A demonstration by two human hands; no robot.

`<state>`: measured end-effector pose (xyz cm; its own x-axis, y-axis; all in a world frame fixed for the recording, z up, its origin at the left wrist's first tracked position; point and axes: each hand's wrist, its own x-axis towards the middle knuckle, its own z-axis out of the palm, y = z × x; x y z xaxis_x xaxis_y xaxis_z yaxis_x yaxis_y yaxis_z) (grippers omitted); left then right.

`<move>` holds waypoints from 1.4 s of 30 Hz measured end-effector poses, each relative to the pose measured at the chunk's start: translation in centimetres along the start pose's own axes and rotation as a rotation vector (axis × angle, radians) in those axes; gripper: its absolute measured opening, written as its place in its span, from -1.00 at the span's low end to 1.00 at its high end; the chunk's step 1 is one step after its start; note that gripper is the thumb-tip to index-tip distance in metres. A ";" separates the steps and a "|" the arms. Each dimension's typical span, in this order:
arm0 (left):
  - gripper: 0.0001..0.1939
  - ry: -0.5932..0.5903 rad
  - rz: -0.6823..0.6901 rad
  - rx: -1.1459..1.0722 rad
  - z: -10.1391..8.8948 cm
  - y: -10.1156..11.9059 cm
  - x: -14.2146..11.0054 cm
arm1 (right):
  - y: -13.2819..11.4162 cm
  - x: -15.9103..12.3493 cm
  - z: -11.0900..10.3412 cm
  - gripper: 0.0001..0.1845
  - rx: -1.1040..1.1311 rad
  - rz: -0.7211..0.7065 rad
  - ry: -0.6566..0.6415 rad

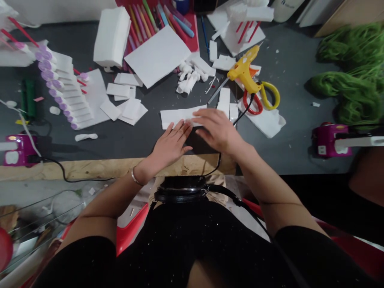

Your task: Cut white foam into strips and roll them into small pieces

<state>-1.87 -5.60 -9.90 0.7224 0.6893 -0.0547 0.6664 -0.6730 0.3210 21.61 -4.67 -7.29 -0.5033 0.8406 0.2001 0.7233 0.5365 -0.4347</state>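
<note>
We see the left hand (170, 145) lying open over a long white papery strip (176, 115) on the dark grey desk (129, 138); the bent right hand (221, 129) hides its lower-right corner, so we cannot tell whether it grips.

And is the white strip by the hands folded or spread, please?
Spread lengthwise: the strip lies flat on the table, left hand on its near edge, right hand at its right end. I cannot tell if it's layered.

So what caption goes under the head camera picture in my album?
Left hand on a white strip, right hand at its end, yellow glue gun beyond.
</note>
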 end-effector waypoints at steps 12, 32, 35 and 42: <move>-0.22 0.061 0.001 0.013 0.4 -0.1 -0.6 | -0.9 -2.8 1.7 -0.06 -0.200 -0.066 -0.239; -0.66 0.238 -0.108 0.071 -2.2 -3.4 -0.5 | 2.4 -0.5 -0.1 -0.61 -0.274 -0.127 -0.039; -0.66 0.234 -0.052 0.145 -2.4 -4.0 -0.4 | 2.8 -0.1 0.0 -0.64 -0.285 -0.150 -0.048; -0.72 0.211 -0.119 0.161 -2.7 -3.7 0.5 | 2.9 0.4 0.6 -0.76 -0.241 0.007 -0.038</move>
<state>-4.50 -2.04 -8.60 0.5945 0.7950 0.1204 0.7769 -0.6065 0.1692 23.19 -2.80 -8.98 -0.5119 0.8434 0.1629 0.8165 0.5367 -0.2126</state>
